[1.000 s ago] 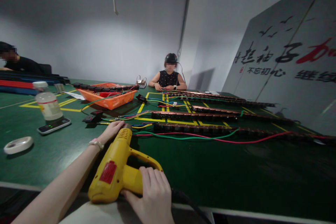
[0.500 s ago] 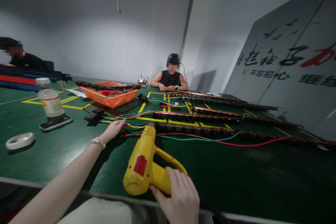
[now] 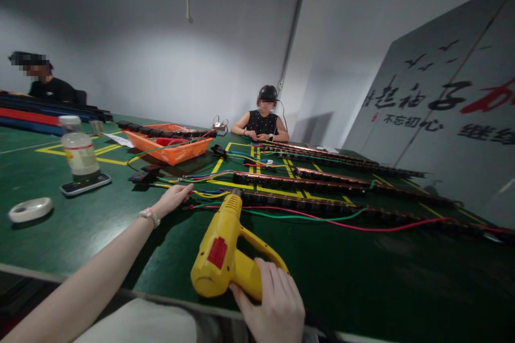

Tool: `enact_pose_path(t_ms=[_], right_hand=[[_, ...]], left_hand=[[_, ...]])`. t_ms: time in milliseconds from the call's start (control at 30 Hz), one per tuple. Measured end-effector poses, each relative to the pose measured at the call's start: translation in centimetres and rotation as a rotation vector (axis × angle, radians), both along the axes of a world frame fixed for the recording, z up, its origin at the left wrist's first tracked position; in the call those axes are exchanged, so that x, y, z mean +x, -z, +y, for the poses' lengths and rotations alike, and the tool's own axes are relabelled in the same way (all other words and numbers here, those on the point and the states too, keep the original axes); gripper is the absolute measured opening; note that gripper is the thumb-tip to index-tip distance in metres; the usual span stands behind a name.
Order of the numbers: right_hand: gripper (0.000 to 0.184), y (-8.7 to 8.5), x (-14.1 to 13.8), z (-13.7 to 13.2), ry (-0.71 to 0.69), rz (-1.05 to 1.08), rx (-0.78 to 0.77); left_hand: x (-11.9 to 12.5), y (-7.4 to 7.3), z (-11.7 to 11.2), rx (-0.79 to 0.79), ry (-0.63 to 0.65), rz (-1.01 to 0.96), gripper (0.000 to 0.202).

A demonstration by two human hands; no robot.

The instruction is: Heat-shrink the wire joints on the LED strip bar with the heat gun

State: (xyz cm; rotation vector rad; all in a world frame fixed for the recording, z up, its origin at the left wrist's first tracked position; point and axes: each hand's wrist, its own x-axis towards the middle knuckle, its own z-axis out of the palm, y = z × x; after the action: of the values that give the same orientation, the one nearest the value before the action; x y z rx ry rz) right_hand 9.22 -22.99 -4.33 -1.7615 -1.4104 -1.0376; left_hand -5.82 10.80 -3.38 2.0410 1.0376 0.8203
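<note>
My right hand (image 3: 276, 300) is wrapped round the handle of a yellow heat gun (image 3: 219, 249). The gun's metal nozzle points away from me, at the near end of a long black strip (image 3: 298, 201) with a coppery edge. Further left, my left hand (image 3: 175, 198) is closed on the coloured wires (image 3: 209, 193) that run out of that strip; the fingertips are partly hidden. A red wire and a green wire (image 3: 306, 218) lie loosely along the strip's near side. Left of my fingers, the wires lead to a black connector (image 3: 145, 175).
Several similar strips (image 3: 341, 180) lie across the green table (image 3: 362, 278). An orange basket (image 3: 173, 155) holding another strip stands beyond my left hand. At left are a bottle (image 3: 79, 150), a phone-like device (image 3: 86, 185) and a white ring-shaped object (image 3: 31, 210). A person (image 3: 263, 120) sits opposite.
The camera view has shifted slightly. The heat gun's nozzle sits a little further right, over the strip's end. Both hands keep their grips.
</note>
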Motion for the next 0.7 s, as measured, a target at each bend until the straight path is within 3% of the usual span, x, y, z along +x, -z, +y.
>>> enact_pose_path(t_ms=[400, 700], right_hand=[[0.051, -0.3, -0.1, 0.0, -0.035, 0.004, 0.002], [0.054, -0.5, -3.2, 1.9, -0.110, 0.070, 0.008]], left_hand=[[-0.1, -0.1, 0.0, -0.003, -0.010, -0.044, 0.066], [0.3, -0.7, -0.7, -0.091, 0.009, -0.198, 0.065]])
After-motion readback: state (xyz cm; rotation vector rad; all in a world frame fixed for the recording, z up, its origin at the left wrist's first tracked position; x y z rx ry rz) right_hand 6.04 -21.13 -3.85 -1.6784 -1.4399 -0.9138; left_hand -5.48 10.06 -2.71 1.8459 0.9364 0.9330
